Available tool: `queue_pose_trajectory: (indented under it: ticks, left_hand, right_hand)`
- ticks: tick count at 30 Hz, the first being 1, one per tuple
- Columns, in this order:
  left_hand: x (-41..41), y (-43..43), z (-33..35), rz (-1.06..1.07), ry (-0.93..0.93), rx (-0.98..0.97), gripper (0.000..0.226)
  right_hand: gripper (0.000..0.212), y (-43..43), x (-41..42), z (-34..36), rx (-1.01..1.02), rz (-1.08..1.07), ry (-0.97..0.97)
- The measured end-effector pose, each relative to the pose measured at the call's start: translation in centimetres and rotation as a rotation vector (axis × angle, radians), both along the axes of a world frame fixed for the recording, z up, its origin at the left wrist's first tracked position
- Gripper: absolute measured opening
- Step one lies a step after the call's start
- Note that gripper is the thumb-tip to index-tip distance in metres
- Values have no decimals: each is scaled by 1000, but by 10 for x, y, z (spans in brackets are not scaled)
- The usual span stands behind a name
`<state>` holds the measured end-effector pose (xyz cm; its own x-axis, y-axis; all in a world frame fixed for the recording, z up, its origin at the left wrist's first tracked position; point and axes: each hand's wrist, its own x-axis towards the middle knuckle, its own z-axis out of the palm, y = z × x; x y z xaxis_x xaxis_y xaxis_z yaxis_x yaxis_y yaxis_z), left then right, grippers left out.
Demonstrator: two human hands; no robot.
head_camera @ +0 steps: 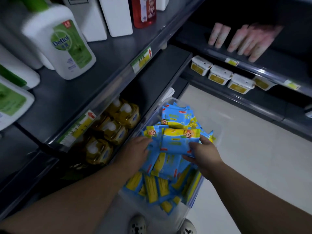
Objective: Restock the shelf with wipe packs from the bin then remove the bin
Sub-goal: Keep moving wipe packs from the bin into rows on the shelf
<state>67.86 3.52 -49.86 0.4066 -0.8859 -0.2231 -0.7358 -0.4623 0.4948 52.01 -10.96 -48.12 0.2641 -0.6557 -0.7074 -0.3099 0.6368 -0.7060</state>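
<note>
A person's right hand (204,154) pinches one blue-and-yellow wipe pack (179,141) just above the clear bin (217,132), thumb on top and fingers curled beneath. The left hand (135,149) curls its fingers under the edge of a second wipe pack (152,135) beside it, fingertips hidden. The heaped packs (157,184) filling the bin are too many to count. At least five yellow bottles (114,127) sit shelved left of the bin, and four white tubs (219,75) beyond it.
</note>
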Motion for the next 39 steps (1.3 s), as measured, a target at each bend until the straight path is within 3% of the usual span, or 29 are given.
queue_pose_trajectory:
  ticks: [5, 11, 15, 19, 27, 34, 39]
  left_hand:
    - [8, -17, -16, -210, -164, 358, 84]
    - [10, -34, -25, -392, -356, 494, 99]
    - [11, -41, -23, -389, -376, 515, 94]
    - [9, -42, -23, -368, -351, 528, 87]
    - [10, -35, -27, -336, -384, 508, 72]
    - [11, -26, -12, -258, -209, 488, 56]
    - [16, -11, 18, -148, -74, 457, 47]
  right_hand:
    - [30, -2, -21, -15, -11, -41, -35]
    - [26, -5, -41, -30, 23, -33, -78]
    - [39, -8, -47, -35, 37, -23, -97]
    - [35, -9, -46, -33, 82, -62, -107]
    - [39, 3, -45, -25, 83, 63, -122]
    - [11, 14, -37, -23, 66, 55, -50]
    - [10, 16, -28, 1, 74, 11, -86]
